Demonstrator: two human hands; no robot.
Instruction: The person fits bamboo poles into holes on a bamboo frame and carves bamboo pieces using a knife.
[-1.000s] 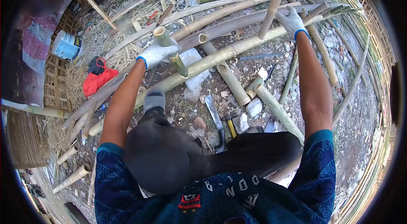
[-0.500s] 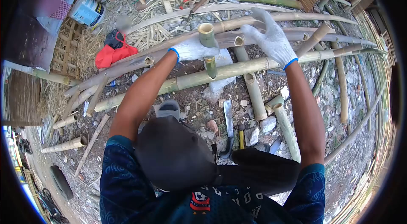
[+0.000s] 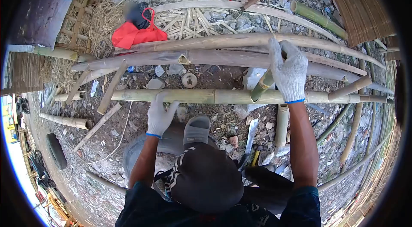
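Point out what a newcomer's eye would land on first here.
Probably the bright red bag at upper left, beside dry straw. Next, the two white-gloved hands at the long bamboo pole across the middle: the right hand grips a short green bamboo piece slanting up from it, while the left hand is open at its near side.
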